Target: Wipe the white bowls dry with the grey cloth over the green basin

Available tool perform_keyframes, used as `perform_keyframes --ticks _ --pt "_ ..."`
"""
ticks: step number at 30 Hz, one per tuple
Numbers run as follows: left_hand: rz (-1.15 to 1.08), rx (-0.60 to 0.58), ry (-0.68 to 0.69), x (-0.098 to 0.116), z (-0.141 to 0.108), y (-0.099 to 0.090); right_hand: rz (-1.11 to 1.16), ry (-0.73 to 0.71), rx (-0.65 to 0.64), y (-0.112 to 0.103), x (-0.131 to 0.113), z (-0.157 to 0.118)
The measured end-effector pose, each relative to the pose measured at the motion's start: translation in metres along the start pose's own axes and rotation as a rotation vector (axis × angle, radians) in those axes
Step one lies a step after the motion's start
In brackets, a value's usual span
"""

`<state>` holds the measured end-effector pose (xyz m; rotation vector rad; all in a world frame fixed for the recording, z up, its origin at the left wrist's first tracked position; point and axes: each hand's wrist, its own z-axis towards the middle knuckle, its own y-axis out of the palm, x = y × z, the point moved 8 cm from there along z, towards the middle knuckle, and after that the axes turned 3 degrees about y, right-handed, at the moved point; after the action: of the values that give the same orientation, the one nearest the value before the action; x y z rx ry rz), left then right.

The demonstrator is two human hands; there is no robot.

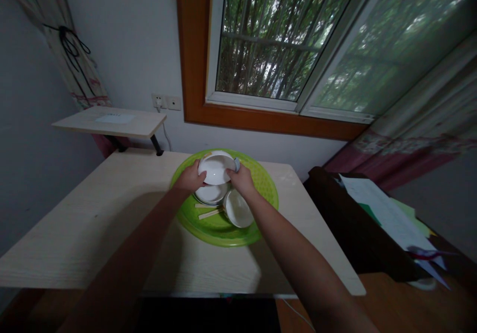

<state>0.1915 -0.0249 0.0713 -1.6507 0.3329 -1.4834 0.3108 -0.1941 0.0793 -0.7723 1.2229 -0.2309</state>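
Both of my hands hold a white bowl (pixel 216 169) tilted toward me above a round green basket (pixel 266 181). My left hand (pixel 190 176) grips its left rim, thumb on the inner side. On the opposite rim is my right hand (pixel 242 178), and a small greyish-blue piece, which I cannot make out, shows by its fingers. Below the held bowl, white dishware (pixel 211 194) sits in the basket. Another white bowl (pixel 238 208) leans on its side at the right. A pair of light chopsticks (pixel 209 214) lies beside it, their right ends hidden by the bowl.
The basket stands on a pale wooden table (pixel 149 213). A small raised shelf (pixel 112 119) with a paper on it is at the back left. Behind the table are a wall and a window (pixel 276 49). To the right, a dark brown piece of furniture (pixel 346 223) holds papers (pixel 383 208).
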Motion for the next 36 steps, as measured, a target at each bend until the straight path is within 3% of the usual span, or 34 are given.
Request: perform_keyframes --ticks 5,12,17,25,29,32,36 --pt "0.121 0.106 0.071 0.008 -0.001 -0.011 -0.111 -0.099 0.000 0.001 -0.006 -0.003" --pt "0.220 0.078 0.161 0.024 -0.010 -0.009 -0.233 -0.279 -0.009 -0.001 -0.023 -0.012" --pt "0.283 0.047 0.183 0.025 -0.010 -0.005 -0.307 -0.310 -0.019 0.000 -0.030 -0.018" --pt "0.288 0.108 0.145 0.018 -0.007 -0.008 -0.225 -0.217 0.020 -0.003 -0.021 -0.011" --pt "0.200 0.137 0.139 0.016 -0.005 -0.011 -0.050 -0.052 0.025 -0.004 -0.004 -0.001" --pt "0.137 0.084 0.124 0.013 -0.003 -0.007 0.117 0.073 0.004 0.003 0.011 0.005" --pt "-0.012 0.004 0.082 0.009 0.000 -0.001 0.246 0.095 -0.032 0.012 0.017 0.008"
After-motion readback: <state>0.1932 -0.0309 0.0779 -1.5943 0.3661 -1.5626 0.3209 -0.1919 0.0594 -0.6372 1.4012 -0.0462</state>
